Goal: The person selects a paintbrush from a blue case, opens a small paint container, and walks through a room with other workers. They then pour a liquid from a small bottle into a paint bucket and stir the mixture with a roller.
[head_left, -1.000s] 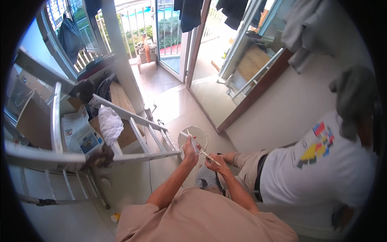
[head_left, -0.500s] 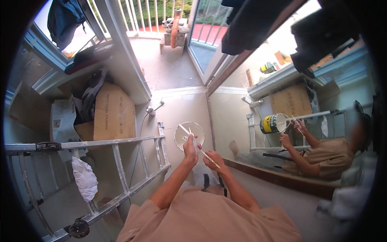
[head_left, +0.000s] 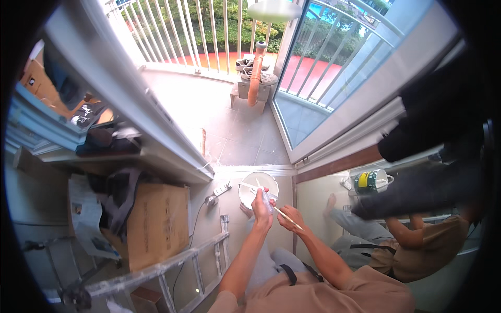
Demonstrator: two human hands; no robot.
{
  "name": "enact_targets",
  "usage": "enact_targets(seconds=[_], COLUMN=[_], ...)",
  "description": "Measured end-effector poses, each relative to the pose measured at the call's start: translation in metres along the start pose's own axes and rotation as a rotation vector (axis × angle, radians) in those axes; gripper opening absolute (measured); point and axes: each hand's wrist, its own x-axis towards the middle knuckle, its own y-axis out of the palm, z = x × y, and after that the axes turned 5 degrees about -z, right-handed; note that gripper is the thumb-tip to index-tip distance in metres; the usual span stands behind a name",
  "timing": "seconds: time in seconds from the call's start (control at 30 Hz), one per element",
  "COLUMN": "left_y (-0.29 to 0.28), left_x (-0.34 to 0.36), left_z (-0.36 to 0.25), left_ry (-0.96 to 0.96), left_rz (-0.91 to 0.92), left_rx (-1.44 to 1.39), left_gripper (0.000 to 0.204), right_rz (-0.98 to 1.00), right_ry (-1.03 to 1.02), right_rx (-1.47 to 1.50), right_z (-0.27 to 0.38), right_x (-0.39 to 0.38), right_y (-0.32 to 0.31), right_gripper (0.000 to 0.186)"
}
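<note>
Both hands are close together over a round bucket (head_left: 259, 173), white inside, which stands near the doorway. My left hand (head_left: 261, 204) is closed around a translucent, whitish plastic piece (head_left: 267, 202). A slim white strip (head_left: 248, 184) juts from that grip across the bucket's mouth; its kind is unclear. Just to the right, my right hand (head_left: 290, 217) is closed on a thin pale stick (head_left: 290, 219), perhaps a brush handle, slanting down toward my right wrist. Its tip near the left hand is hard to make out.
An aluminium ladder (head_left: 180, 259) lies at the lower left beside an open cardboard box (head_left: 159, 221). A power strip (head_left: 223, 189) with a cord sits left of the bucket. Ahead, a glass door (head_left: 323, 78) stands open; shoes rest on a stand (head_left: 250, 89). A mirror (head_left: 323, 219) is at right.
My view has tilted up toward the balcony, so the ladder sits lower and more of the railing shows. The bucket now appears closer to the door sill. Both hands keep their holds.
</note>
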Motion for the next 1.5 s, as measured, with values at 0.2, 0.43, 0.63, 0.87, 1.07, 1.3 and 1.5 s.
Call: enact_targets(seconds=[0.2, 0.43, 0.63, 0.87, 1.07, 1.3, 1.5], left_y=[0.032, 0.038, 0.034, 0.056, 0.074, 0.098, 0.099], left_x=[0.173, 0.361, 0.493, 0.567, 0.605, 0.713, 0.713], left_z=[0.005, 0.029, 0.055, 0.081, 0.105, 0.12, 0.068], left_ry=[0.017, 0.048, 0.027, 0.037, 0.093, 0.027, 0.071], left_rz=[-0.073, -0.147, -0.205, -0.146, -0.043, 0.148, 0.396], left_rx=[-0.032, -0.011, 0.033, 0.183, 0.384, 0.836, 1.16], left_gripper=[0.034, 0.034, 0.036, 0.041, 0.041, 0.042, 0.037], right_rz=[0.046, 0.076, 0.089, 0.085, -0.001, 0.093, 0.073], right_ry=[-0.029, -0.031, -0.098, -0.06, -0.069, -0.041, -0.073], right_rx=[0.002, 0.016, 0.076, 0.177, 0.265, 0.197, 0.193], right_z=[-0.079, -0.171, -0.255, -0.313, -0.346, -0.343, -0.339], right_x=[0.164, 0.313, 0.396, 0.445, 0.456, 0.465, 0.459], right_y=[0.05, 0.131, 0.201, 0.249, 0.266, 0.251, 0.23], right_gripper=[0.013, 0.015, 0.013, 0.013, 0.015, 0.018, 0.019])
